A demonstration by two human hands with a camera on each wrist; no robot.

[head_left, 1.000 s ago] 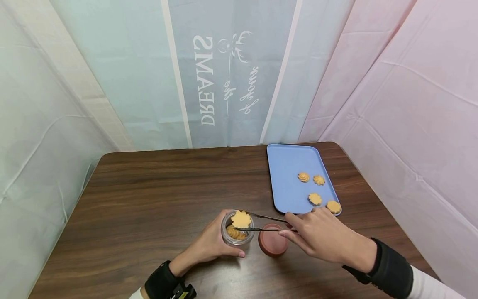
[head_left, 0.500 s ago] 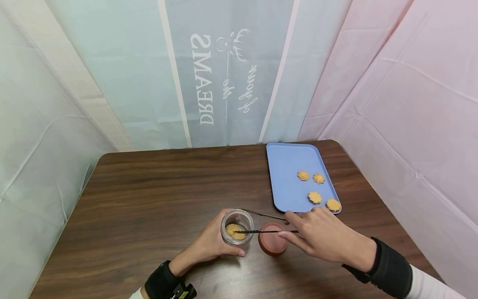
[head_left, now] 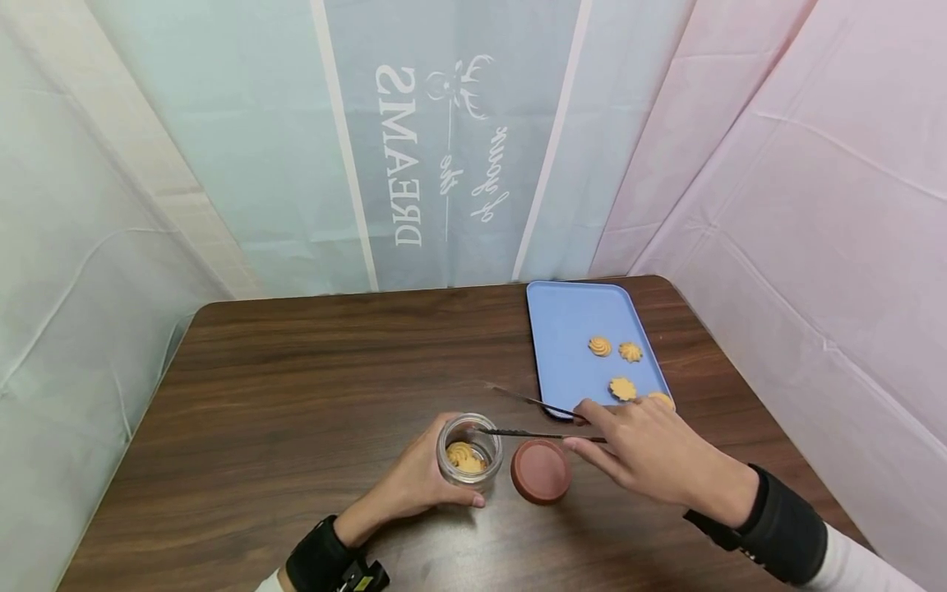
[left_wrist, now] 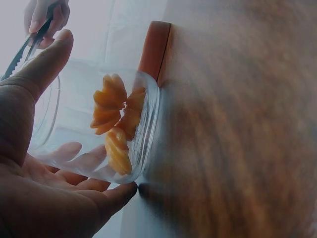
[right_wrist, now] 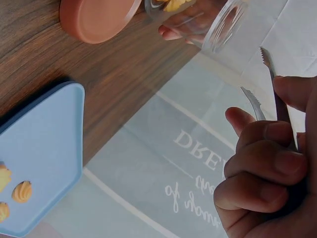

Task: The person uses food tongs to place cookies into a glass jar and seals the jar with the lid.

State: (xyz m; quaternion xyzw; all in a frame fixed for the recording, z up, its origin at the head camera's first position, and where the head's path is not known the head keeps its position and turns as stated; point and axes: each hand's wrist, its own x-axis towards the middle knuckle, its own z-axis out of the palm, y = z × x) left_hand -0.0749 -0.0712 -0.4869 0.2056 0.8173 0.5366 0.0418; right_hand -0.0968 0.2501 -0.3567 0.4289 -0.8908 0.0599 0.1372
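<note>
Left of the left hand [head_left: 414, 485]: bare dark table [head_left: 296, 395], wide free room out to the edge.
Between the hands: the glass jar [head_left: 468, 450] and the brown lid [head_left: 541, 470] stand just beside each other; only a narrow gap.
Above the jar mouth: the tongs [head_left: 528, 418] held by the right hand [head_left: 644, 448] hang with tips spread, partly barring entry from above.
Beyond the right hand: the blue tray [head_left: 570, 329] with cookies [head_left: 600, 346]; its far half lies bare.
Behind the table: draped backdrop [head_left: 444, 148], a wall to any reach.
Right of the right hand: a slim table strip, then pink cloth [head_left: 814, 205].
</note>
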